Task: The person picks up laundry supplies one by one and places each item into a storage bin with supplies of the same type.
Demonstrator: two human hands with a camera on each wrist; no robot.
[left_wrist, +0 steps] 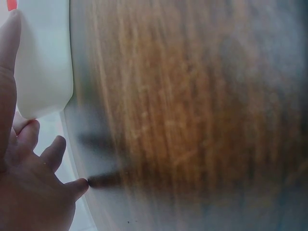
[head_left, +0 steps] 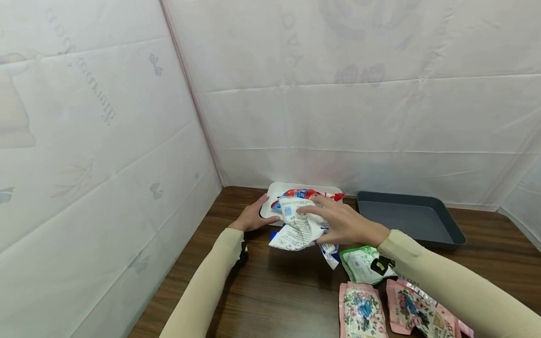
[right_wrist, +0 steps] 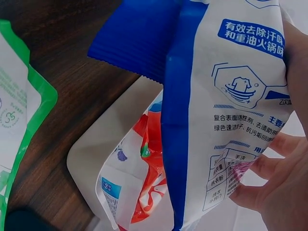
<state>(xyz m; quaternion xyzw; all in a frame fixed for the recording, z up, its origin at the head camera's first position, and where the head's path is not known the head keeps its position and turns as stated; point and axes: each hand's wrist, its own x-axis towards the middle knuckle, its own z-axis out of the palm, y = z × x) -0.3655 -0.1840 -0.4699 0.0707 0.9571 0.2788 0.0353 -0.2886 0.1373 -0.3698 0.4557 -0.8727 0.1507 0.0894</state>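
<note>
My right hand [head_left: 344, 221] grips a white and blue bag of washing powder [head_left: 293, 230], holding it tilted above the front of a white tray [head_left: 276, 188]. In the right wrist view, the bag's blue edge and printed back [right_wrist: 236, 101] fill the middle, with my fingers along its far side. A red, white and blue packet [head_left: 310, 192] lies in the tray, partly hidden by the bag. At the tray's left corner my left hand [head_left: 252, 217] holds the rim, thumb along the front and fingers on the left side.
An empty dark grey tray [head_left: 405, 220] stands to the right by the wall. Near my right forearm lie a green and white pouch [head_left: 359, 265] and pink floral pouches [head_left: 363, 310]. White fabric walls [head_left: 363, 122] border the wooden table [head_left: 270, 295] behind and left.
</note>
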